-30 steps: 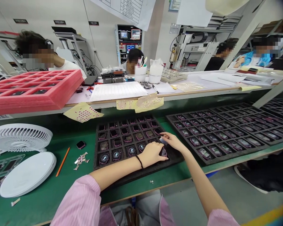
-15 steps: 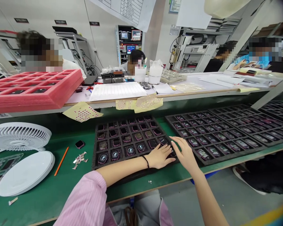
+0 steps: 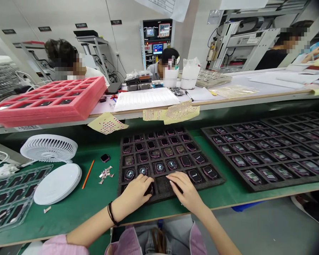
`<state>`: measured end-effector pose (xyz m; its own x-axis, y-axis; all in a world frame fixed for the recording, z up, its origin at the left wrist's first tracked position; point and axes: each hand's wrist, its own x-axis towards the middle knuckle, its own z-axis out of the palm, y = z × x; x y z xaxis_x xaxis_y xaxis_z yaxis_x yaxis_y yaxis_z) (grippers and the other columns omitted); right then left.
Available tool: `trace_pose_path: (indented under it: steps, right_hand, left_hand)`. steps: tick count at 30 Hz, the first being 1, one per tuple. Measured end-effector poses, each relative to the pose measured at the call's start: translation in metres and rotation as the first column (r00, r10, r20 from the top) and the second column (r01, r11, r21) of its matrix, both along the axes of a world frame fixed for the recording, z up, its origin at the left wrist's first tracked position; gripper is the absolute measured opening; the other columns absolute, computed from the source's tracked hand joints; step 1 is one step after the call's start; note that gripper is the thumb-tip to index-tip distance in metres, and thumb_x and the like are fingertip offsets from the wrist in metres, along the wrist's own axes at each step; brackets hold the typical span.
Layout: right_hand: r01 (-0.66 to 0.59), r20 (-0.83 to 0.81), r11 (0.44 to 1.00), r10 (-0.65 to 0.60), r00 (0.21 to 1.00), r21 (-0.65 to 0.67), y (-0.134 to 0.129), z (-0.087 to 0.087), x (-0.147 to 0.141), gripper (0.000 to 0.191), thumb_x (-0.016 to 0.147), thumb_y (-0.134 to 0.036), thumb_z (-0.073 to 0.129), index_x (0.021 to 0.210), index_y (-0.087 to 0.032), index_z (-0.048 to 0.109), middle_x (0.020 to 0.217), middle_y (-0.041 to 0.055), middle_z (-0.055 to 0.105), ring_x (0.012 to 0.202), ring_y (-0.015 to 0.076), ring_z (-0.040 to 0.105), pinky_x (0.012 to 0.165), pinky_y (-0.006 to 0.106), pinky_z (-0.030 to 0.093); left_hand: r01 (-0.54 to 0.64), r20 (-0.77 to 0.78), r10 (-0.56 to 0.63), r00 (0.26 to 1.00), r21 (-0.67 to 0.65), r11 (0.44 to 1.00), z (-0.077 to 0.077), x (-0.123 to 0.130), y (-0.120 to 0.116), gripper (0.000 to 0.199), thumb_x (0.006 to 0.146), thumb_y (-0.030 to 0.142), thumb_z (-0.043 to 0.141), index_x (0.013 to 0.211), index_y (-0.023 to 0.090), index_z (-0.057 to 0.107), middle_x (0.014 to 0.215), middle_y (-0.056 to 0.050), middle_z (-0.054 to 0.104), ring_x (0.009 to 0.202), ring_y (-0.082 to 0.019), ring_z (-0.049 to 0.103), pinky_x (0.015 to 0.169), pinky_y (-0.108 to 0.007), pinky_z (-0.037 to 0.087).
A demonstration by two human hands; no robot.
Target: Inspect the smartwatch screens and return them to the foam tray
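Pink-rimmed smartwatches [image 3: 159, 167] sit in rows in a black foam tray [image 3: 215, 180].

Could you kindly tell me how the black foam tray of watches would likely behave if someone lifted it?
The black foam tray looks thin, so it may sag if lifted by one edge. The watches sit in separate pockets, so they probably stay put unless it tilts sharply.

1 L hand [image 3: 135, 194], 1 R hand [image 3: 184, 191], 1 fan [image 3: 49, 148]
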<state>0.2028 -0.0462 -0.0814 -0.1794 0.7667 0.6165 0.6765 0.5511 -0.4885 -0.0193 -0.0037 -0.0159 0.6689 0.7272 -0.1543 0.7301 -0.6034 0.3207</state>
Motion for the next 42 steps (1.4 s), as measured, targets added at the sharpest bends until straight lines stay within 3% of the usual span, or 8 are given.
trace_pose_path:
  steps: [8,12,16,22,30,34,38,42]
  right_hand:
    - [0.006,-0.030,0.999,-0.007,1.000,-0.038,0.002,-0.010,-0.025,0.027,0.093,-0.015,0.045,0.114,-0.022,0.060,0.100,0.0077,0.066,0.096,0.0213,0.061,0.084,0.040,0.052]
    - [0.036,-0.060,0.999,-0.039,0.997,-0.038,0.002,-0.016,-0.025,0.027,0.093,-0.013,0.046,0.115,-0.021,0.060,0.101,0.0077,0.066,0.096,0.0209,0.060,0.084,0.039,0.050]
    - [0.032,-0.067,0.999,-0.035,0.997,-0.043,0.000,-0.017,-0.023,0.026,0.093,-0.013,0.047,0.114,-0.020,0.060,0.101,0.0075,0.066,0.096,0.0203,0.060,0.084,0.038,0.050]
    - [0.027,-0.067,0.999,-0.029,0.997,-0.033,-0.001,-0.017,-0.024,0.026,0.092,-0.013,0.049,0.113,-0.022,0.061,0.100,0.0067,0.067,0.095,0.0209,0.061,0.084,0.038,0.048]
    - [-0.031,-0.149,0.999,0.027,0.989,-0.025,-0.007,-0.014,-0.034,0.030,0.090,-0.011,0.050,0.114,-0.024,0.063,0.100,0.0058,0.069,0.097,0.0212,0.061,0.090,0.041,0.047]
    - [-0.124,-0.276,0.985,0.086,0.957,-0.122,-0.010,-0.003,-0.050,0.028,0.091,-0.014,0.049,0.111,-0.025,0.065,0.101,0.0063,0.068,0.096,0.0205,0.062,0.087,0.039,0.050]
    - [-0.338,-0.555,0.868,0.090,0.827,-0.364,-0.006,0.007,-0.078,0.030,0.093,-0.028,0.048,0.121,-0.024,0.058,0.102,0.0088,0.064,0.087,0.0191,0.063,0.072,0.034,0.056]
    - [-0.656,-0.797,0.572,0.008,0.605,-0.492,0.004,0.011,-0.110,0.058,0.088,-0.045,0.054,0.140,-0.027,0.035,0.093,0.0050,0.062,0.065,0.0162,0.065,0.049,0.029,0.056]
  left_hand:
    - [0.106,-0.232,-0.083,0.969,0.087,0.991,0.003,0.009,0.008,0.042,0.070,0.013,0.067,0.110,0.015,0.054,0.104,-0.013,0.065,0.099,-0.029,0.059,0.082,-0.038,0.049]
    - [0.056,-0.064,-0.051,0.997,0.075,0.996,0.000,-0.002,0.016,0.038,0.068,0.027,0.070,0.102,0.016,0.057,0.097,-0.009,0.066,0.095,-0.027,0.061,0.081,-0.034,0.049]
    - [-0.105,0.151,0.095,0.984,0.063,0.992,0.015,-0.029,0.014,0.037,0.072,0.032,0.067,0.105,0.020,0.056,0.102,-0.004,0.066,0.093,-0.021,0.063,0.080,-0.029,0.049]
    - [-0.087,-0.101,0.086,0.991,-0.002,0.996,0.021,-0.060,0.004,0.036,0.073,0.023,0.064,0.109,0.019,0.060,0.103,-0.006,0.066,0.093,-0.024,0.064,0.077,-0.030,0.049]
    - [0.023,-0.270,-0.018,0.963,0.014,1.000,0.015,-0.059,0.004,0.042,0.070,0.008,0.063,0.111,0.017,0.060,0.106,-0.010,0.067,0.100,-0.026,0.063,0.081,-0.033,0.050]
    - [0.041,-0.205,-0.031,0.978,0.043,0.998,0.013,-0.064,0.007,0.040,0.070,0.013,0.066,0.110,0.016,0.061,0.101,-0.009,0.068,0.096,-0.026,0.064,0.080,-0.033,0.051]
    - [-0.081,0.024,0.078,0.997,0.115,0.990,0.012,-0.068,0.000,0.047,0.073,0.019,0.067,0.118,0.020,0.055,0.108,-0.007,0.068,0.096,-0.022,0.065,0.082,-0.030,0.051]
    - [-0.121,0.173,0.090,0.981,0.179,0.976,0.016,-0.052,-0.017,0.047,0.076,0.018,0.065,0.120,0.018,0.051,0.111,-0.008,0.067,0.099,-0.022,0.063,0.083,-0.032,0.052]
